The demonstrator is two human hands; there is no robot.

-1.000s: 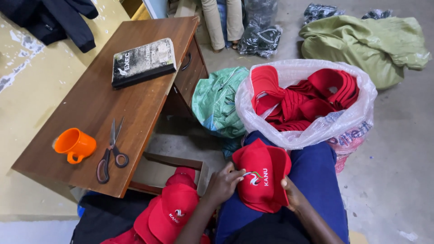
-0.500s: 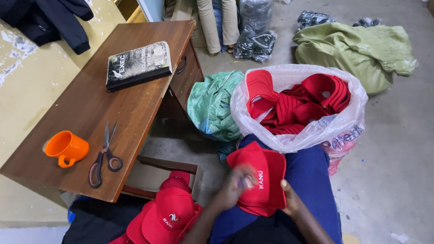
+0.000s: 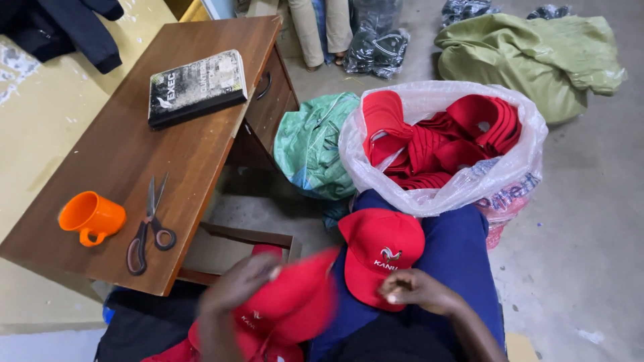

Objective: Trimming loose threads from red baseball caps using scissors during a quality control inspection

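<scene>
One mug (image 3: 90, 216), one scissors (image 3: 149, 224), one book (image 3: 196, 87)

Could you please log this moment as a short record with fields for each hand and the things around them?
left hand: on a blurred red cap over the cap pile
right hand: rests on a second red cap on the lap
clear bag: holds more red caps
desk: orange mug, scissors, book

Scissors (image 3: 149, 224), orange cup (image 3: 92, 217), book (image 3: 196, 87)
</scene>
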